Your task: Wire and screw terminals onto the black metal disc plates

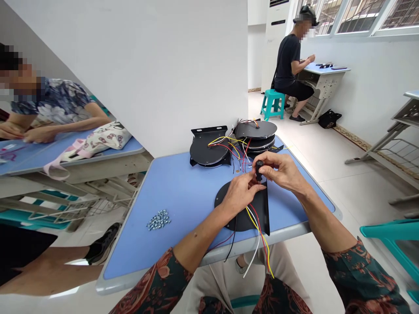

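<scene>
Black plate (244, 220) seems unfinished: screwdriver (259, 170) is clasped by right fingers (269, 172), left fingers (256, 189) bent, hold unclear; screws (159, 220) remain near left edge of desk (193, 196).

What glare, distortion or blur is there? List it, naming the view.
Head view: pale glare on the floor, glints on the screws; head view: wide-angle skew, with the left desk slanting; head view: right hand and screwdriver show no marked blur.

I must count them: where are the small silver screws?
In the head view, the screws lie piled at left on the blue table, left of the left hand.
</scene>
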`<state>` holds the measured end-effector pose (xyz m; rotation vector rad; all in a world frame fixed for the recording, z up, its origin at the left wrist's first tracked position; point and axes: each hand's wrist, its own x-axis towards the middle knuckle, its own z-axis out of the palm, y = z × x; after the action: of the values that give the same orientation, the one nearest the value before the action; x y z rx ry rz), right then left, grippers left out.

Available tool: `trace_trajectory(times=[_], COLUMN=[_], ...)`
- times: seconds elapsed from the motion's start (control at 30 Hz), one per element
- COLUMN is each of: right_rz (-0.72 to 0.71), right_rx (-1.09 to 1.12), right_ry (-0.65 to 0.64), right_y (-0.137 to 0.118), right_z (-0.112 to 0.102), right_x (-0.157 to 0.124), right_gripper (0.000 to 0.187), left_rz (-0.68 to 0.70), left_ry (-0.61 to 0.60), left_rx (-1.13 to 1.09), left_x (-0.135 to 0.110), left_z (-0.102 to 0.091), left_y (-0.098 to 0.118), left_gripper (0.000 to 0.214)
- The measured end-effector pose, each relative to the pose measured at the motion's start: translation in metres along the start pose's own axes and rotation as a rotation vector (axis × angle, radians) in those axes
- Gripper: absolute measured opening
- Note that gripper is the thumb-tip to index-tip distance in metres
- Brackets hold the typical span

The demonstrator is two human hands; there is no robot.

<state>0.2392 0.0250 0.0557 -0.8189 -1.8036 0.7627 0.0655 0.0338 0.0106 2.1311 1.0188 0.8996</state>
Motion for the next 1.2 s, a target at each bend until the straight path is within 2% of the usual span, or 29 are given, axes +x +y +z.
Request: trace_trajectory(times=[0.37,0.6,0.7,0.8,0.93,1.07,1.2], right_rz=[0.003,-0.027,0.001,0.051,0.106,0.074,0.03], right_rx=[0.031,-0.094,-0.208,-0.22,-0.095,0.022,-0.057], right_ry=[-0.086,0.076,0.163,0.184,0.172,0.072,0.059], right_y=[-0.007,-0.001,-0.004,-0.006,-0.005,-0.007,-0.006], right_z=[0.0,0.01,0.016,0.019,0.015,0.007,0.005], right_x=[-0.002,-0.002,-0.002,-0.001,0.0,-0.001,-0.001], right_gripper=[0.036,0.031,0.027,0.029,0.032,0.033,0.031], left_rz=[-0.007,-0.004,-0.018,-0.025,-0.037,-0.062,-0.053], left_ry=[-0.02,0.018,0.049,0.071,0.054,0.036,0.035], left_rx=[0.046,0.041,0.069,0.099,0.073,0.031,0.041], left_x=[-0.001,0.002,0.002,0.001,0.002,0.003,0.003], left_z=[0.0,0.003,0.002,0.001,-0.001,-0.002,-0.002], left_y=[0.002,-0.004,-0.006,-0.006,-0.004,-0.002,-0.002], left_gripper=[0.014,0.008,0.008,0.009,0.011,0.013,0.013])
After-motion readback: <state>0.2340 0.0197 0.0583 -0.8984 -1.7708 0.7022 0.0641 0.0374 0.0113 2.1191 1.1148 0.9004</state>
